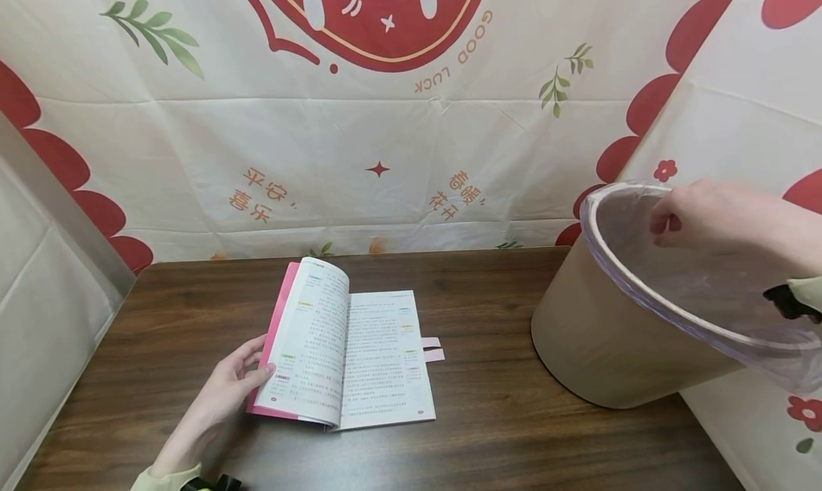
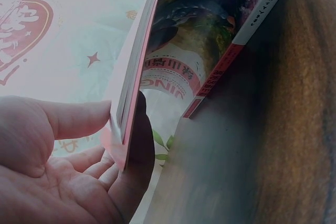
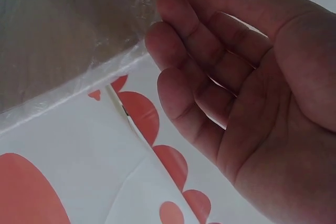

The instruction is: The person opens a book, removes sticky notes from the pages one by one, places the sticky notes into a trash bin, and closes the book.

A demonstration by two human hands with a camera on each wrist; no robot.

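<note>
An open book (image 1: 385,362) with a pink cover lies on the wooden table, its left-hand pages lifted. At its left edge, my left hand (image 1: 225,387) pinches the cover and pages, thumb on the page side. The left wrist view shows the book's printed cover (image 2: 178,72) from outside, fingers behind it. Over the mouth of a beige trash bin (image 1: 616,327) lined with a clear plastic bag (image 1: 690,255) is my right hand (image 1: 713,216). Its fingers (image 3: 178,51) are loosely curled with nothing between them in the right wrist view.
Two pink tabs (image 1: 433,354) stick out from the book's right edge. The bin stands tilted at the right side of the table (image 1: 488,405). A printed white cloth (image 1: 398,141) hangs behind the table and continues along the right side.
</note>
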